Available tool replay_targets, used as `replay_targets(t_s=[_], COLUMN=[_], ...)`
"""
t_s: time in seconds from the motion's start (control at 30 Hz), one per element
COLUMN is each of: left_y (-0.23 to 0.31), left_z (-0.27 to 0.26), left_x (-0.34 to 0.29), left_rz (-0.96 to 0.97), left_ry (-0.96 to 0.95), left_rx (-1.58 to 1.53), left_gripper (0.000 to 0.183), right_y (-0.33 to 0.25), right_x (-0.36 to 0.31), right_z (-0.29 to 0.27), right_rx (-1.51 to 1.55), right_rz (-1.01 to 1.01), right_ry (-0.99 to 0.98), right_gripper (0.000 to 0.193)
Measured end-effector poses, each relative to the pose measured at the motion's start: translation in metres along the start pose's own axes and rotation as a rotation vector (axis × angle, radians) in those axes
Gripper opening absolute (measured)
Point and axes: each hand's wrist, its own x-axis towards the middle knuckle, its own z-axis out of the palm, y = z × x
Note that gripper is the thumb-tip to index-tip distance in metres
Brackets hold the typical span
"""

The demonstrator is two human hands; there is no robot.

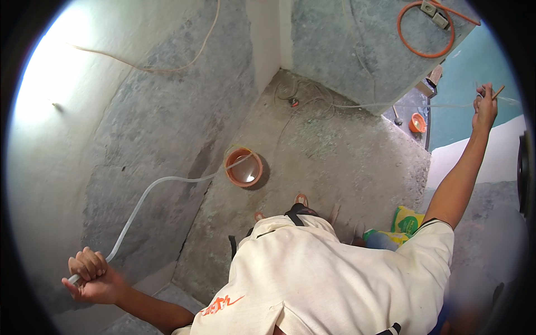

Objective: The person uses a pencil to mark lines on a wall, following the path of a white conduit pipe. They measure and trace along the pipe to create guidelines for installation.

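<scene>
Grey, partly rendered walls [195, 84] enclose a rough concrete floor [335, 151], with bright glare at the upper left. From the head view I observe both arms extended outward, away from the cream shirt [340, 273].

Left hand [86, 273]: fingers curled and pressed together around a translucent hose [167, 178], close to its end, which projects past the fist. From this grip, the hose curves upward beside the left wall, then bends toward an orange bucket [244, 185] and passes over its rim. The bucket stands on the floor and contains cloudy liquid.

Right hand [486, 103]: raised at the upper right, fingers bent, pinching a thin tan stick [498, 92]. One pale line [391, 105] runs from the floor tangle of thin cable [312, 100] to this hand; I cannot tell whether the fingers also grip it.

Surroundings: an orange cable [429, 55] hangs in a loop near socket boxes [440, 20] at the upper right. Below it, beyond the wall edge, stands a second orange bucket [414, 126]. One yellow-green sack [407, 220] lies near the right upper arm.
</scene>
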Motion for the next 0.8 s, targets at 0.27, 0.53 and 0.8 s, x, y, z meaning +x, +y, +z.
replay_targets(t_s=[0.27, 0.53, 0.8], left_y=[0.054, 0.082, 0.084], left_z=[-0.020, -0.025, -0.021], left_x=[0.000, -0.007, -0.010], left_rz=[0.034, 0.064, 0.051], left_ry=[-0.087, -0.047, -0.122], left_rx=[-0.122, -0.155, -0.181], left_gripper=[0.053, 0.049, 0.046], right_y=[0.053, 0.110, 0.116], right_x=[0.008, -0.016, -0.042], right_z=[-0.001, 0.002, 0.016], right_rx=[-0.133, -0.146, -0.135], right_rz=[0.100, 0.216, 0.264], right_ry=[0.028, 0.027, 0.012], right_gripper=[0.035, 0.033, 0.033])
